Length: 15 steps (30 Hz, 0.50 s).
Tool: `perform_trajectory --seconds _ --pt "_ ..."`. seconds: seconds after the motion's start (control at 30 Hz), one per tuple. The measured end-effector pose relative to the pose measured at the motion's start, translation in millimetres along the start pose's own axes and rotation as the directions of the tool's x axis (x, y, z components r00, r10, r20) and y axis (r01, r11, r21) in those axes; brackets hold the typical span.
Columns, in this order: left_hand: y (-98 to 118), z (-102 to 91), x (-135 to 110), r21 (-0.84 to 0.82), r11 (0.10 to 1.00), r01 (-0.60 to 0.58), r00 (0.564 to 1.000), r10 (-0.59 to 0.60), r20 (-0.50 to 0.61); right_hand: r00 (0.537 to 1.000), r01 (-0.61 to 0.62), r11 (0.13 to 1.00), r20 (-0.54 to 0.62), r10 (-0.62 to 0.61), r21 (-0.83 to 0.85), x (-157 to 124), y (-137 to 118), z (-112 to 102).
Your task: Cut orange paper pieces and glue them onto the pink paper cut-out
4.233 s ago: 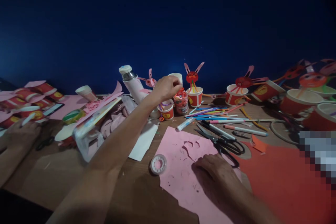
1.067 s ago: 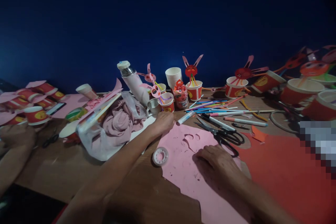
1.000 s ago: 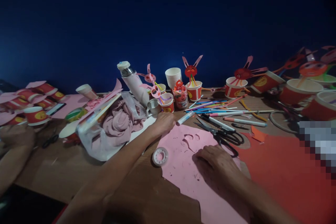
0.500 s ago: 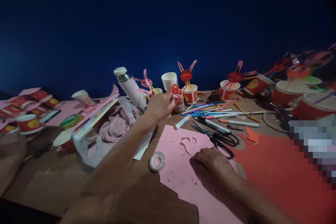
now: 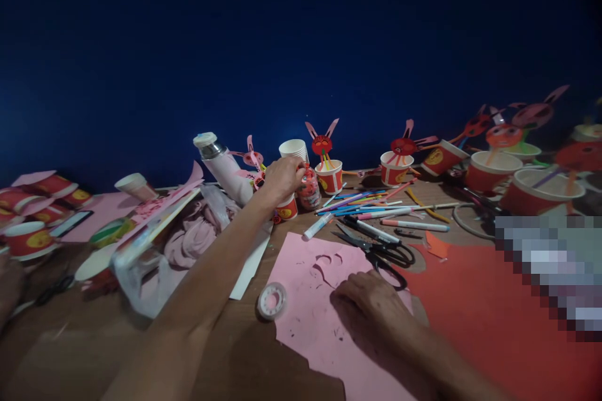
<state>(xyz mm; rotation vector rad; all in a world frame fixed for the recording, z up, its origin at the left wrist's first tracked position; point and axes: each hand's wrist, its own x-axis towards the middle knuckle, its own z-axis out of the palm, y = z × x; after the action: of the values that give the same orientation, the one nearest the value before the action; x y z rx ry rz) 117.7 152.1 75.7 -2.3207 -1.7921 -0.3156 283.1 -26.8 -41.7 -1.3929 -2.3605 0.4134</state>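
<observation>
Left hand: held (image 5: 285,178) with bent fingers over the red cup; whether anything is pinched cannot be told.
Red cup: partly covered (image 5: 286,209) by that hand, flanked on the right by a jar (image 5: 310,189).
Right hand: laid (image 5: 369,296) on the pink paper, fingers loosely curled; their grip is hidden.
Pink paper: spread (image 5: 301,307) on the table, overlapped by scissors (image 5: 388,255).

The table (image 5: 258,363) nearer than the tape roll (image 5: 264,302) leaves passing room, but scissors (image 5: 369,249) obstruct the pink sheet (image 5: 310,319) at far right.
</observation>
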Motion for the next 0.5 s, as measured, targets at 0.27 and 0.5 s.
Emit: perform_trajectory --seconds 0.27,0.5 --pt "0.6 -3.8 1.4 -0.041 0.999 -0.035 0.997 0.033 -0.066 0.997 0.059 0.998 -0.042 -0.059 -0.002 2.6 3.2 4.0" --pt "9.0 -17.2 -43.9 -0.174 0.972 -0.159 0.928 0.088 -0.361 0.985 0.158 0.981 -0.084 -0.149 0.113 1.9 13.5 -3.9"
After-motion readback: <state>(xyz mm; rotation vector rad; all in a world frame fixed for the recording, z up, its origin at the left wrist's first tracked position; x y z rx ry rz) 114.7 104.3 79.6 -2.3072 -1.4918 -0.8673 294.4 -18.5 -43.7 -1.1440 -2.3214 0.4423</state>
